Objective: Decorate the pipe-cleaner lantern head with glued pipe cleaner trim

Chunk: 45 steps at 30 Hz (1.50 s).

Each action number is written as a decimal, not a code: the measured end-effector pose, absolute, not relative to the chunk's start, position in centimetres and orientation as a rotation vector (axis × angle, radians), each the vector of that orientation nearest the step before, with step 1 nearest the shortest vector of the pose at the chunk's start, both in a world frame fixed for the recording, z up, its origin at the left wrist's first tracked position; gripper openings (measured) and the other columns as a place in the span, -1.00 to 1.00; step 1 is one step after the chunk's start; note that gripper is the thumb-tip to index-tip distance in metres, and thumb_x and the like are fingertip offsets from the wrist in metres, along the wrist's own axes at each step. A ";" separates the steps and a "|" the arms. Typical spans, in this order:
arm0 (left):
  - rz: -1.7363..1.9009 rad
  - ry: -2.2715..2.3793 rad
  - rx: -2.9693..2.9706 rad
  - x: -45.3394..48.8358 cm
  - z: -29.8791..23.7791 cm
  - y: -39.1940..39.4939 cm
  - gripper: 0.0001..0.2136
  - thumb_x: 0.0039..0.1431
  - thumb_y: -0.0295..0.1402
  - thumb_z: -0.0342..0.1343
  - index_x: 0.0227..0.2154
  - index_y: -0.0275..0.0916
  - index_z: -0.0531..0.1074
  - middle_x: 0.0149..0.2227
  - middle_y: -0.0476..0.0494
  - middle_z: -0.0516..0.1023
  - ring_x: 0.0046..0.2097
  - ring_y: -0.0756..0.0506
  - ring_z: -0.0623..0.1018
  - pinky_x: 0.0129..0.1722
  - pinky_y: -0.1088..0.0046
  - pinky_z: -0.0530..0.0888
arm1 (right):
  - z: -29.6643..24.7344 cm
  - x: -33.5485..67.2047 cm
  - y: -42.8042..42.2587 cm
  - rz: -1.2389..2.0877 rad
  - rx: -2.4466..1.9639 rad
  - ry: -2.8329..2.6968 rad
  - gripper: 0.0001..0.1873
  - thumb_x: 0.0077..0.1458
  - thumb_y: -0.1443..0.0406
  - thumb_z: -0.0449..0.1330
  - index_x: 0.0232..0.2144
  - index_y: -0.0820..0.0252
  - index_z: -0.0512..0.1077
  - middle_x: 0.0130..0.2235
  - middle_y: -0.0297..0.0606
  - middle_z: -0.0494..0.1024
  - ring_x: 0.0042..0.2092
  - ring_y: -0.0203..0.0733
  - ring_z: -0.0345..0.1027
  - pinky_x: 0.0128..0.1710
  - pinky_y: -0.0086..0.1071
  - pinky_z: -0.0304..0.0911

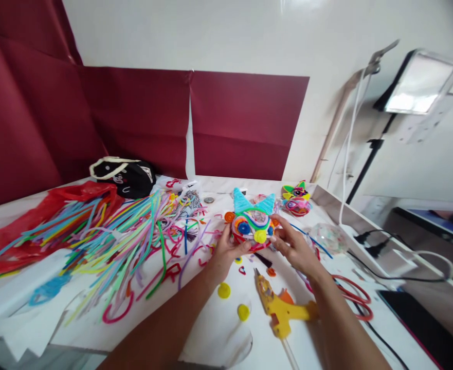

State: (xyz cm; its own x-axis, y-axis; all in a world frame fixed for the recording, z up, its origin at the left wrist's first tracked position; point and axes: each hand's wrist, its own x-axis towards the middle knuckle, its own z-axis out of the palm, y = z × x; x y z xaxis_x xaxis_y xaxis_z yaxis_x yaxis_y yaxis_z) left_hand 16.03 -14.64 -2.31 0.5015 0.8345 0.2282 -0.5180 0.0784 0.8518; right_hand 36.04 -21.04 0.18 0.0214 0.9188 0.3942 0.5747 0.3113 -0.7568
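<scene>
Both my hands hold up a colourful pipe-cleaner mask [254, 222] with two light-blue horns, spiral eyes and a yellow nose. My left hand [226, 252] grips its lower left edge, fingers curled round it. My right hand [293, 245] pinches its right side. A yellow glue gun [278, 306] lies on the white table [211, 339] just below my right wrist. Two small yellow coiled discs [223, 291] lie near my left forearm.
A big heap of loose coloured pipe cleaners [122, 231] covers the table's left half, beside a red plastic bag [25, 226] and a black pouch [128, 177]. A second small mask [296, 200] sits at the back right. Red wire loops [355, 295], cables and a lamp stand [368, 159] lie right.
</scene>
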 end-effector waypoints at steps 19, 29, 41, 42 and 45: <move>1.040 0.243 1.070 15.6 -1.5 -14.9 -0.43 0.11 -0.19 0.32 0.16 -0.15 0.33 0.11 -0.21 0.54 0.13 -0.29 0.55 0.18 0.06 0.45 | -0.2 36.1 -21.4 0.400 -1.341 -1.691 -0.41 0.34 0.08 0.06 0.31 0.09 0.08 -0.44 -0.45 0.33 -0.42 -0.26 0.21 -0.41 -0.38 0.15; 1.067 0.369 1.034 15.5 -1.6 -14.6 -0.48 0.12 -0.16 0.30 0.12 -0.11 0.34 0.13 -0.19 0.52 0.11 -0.28 0.56 0.04 0.09 0.56 | -0.5 35.4 -21.2 0.316 -1.347 -1.726 -0.44 0.33 0.12 0.06 0.29 0.11 0.12 -0.40 -0.40 0.41 -0.38 -0.23 0.28 -0.34 -0.35 0.17; 1.054 0.337 1.015 15.5 -2.0 -14.1 -0.51 0.16 -0.22 0.25 0.13 -0.13 0.33 0.12 -0.16 0.52 0.12 -0.26 0.54 0.08 0.08 0.54 | -0.4 35.0 -21.0 0.289 -1.362 -1.747 -0.46 0.33 0.12 0.04 0.29 0.11 0.13 -0.38 -0.39 0.46 -0.36 -0.22 0.33 -0.31 -0.37 0.21; 1.052 0.329 1.010 15.5 -2.0 -14.1 -0.50 0.16 -0.22 0.25 0.15 -0.14 0.32 0.12 -0.16 0.52 0.13 -0.26 0.54 0.09 0.08 0.54 | -0.4 35.0 -21.0 0.285 -1.366 -1.746 -0.45 0.33 0.12 0.04 0.29 0.12 0.13 -0.38 -0.38 0.47 -0.35 -0.21 0.33 -0.32 -0.37 0.20; 1.046 0.323 0.995 15.6 -1.9 -14.2 -0.46 0.15 -0.22 0.26 0.17 -0.16 0.31 0.11 -0.19 0.53 0.14 -0.28 0.53 0.10 0.07 0.53 | -0.4 35.0 -21.1 0.277 -1.373 -1.742 -0.46 0.33 0.13 0.04 0.29 0.12 0.14 -0.40 -0.40 0.45 -0.38 -0.23 0.32 -0.33 -0.38 0.19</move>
